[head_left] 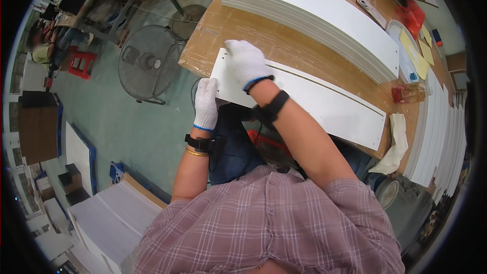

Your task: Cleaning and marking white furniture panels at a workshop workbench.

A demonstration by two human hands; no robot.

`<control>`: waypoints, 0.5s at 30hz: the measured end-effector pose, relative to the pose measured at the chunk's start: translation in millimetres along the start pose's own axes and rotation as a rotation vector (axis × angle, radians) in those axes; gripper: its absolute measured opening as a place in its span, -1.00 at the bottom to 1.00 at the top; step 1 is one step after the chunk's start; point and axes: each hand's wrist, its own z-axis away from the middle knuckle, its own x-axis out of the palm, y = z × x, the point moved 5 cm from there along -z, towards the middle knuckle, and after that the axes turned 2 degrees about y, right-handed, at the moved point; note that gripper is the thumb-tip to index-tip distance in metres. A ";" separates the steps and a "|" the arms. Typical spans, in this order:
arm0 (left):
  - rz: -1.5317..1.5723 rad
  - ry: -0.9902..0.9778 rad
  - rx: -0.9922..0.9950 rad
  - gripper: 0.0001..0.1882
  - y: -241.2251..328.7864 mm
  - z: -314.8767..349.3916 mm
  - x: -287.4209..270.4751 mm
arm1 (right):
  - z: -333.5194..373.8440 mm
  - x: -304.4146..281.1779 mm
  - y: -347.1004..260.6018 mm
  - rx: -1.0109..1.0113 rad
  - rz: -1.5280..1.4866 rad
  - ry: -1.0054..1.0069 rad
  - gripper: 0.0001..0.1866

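Left hand (206, 104), fingers together, is at the ten-o'clock end of the white board (324, 106); right hand (246, 62) curls above, both grips unclear. Lying one-o'clockward on the table (208, 38), it looks stiff, best held by its edges.

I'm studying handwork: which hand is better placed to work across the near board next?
Probably the right hand: it's over the near white board, while the left hand is at its left end.
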 end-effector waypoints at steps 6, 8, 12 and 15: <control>0.026 -0.003 -0.038 -0.82 6.2 1.9 3.9 | -9.1 6.3 -4.9 0.027 0.035 -0.093 -0.76; 0.027 -0.023 -0.029 -0.84 2.2 -2.1 -3.3 | 8.4 -11.8 15.7 0.119 -0.009 -0.092 -0.70; 0.085 -0.080 -0.030 -0.84 0.1 -2.3 -1.1 | 69.8 -92.6 81.5 0.246 -0.020 0.079 -0.68; 0.088 -0.080 -0.061 -0.84 8.7 3.2 4.5 | 123.7 -157.8 128.0 0.490 0.079 0.164 -0.68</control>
